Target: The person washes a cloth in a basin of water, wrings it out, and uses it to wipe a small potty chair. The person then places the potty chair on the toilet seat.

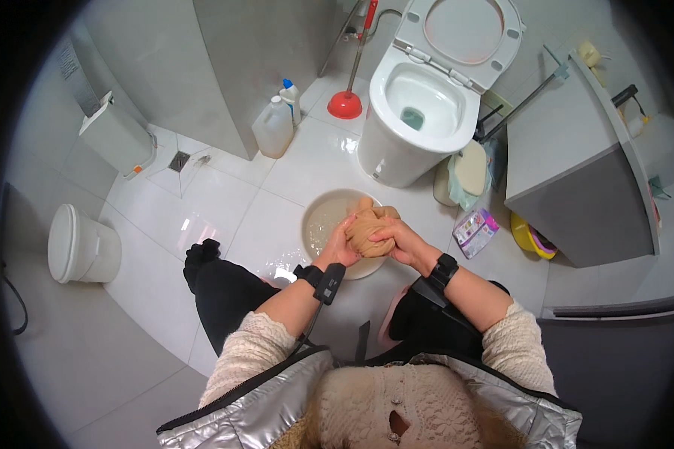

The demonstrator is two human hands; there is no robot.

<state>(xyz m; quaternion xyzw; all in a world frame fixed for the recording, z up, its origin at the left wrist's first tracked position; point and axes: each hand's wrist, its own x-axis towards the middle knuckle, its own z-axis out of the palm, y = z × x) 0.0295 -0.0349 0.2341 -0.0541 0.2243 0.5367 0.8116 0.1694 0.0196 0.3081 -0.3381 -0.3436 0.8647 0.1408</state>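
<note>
Apparently midway: my left hand (341,245) and right hand (406,244) curl closed around bunched tan cloth (368,229), held over the basin (363,270). Gathering looks done; release isn't. Wetness: I cannot tell.

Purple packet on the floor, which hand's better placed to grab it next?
Probably your right hand: it's nearer the purple packet, while your left hand is farther away. Both hold the tan cloth.

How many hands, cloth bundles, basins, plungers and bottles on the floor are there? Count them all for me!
Hands (left hand, right hand): 2
Tan cloth bundle: 1
Basin: 1
Red plunger: 1
Floor bottles (cloudy jug, blue-capped bottle): 2
Total: 7
</note>
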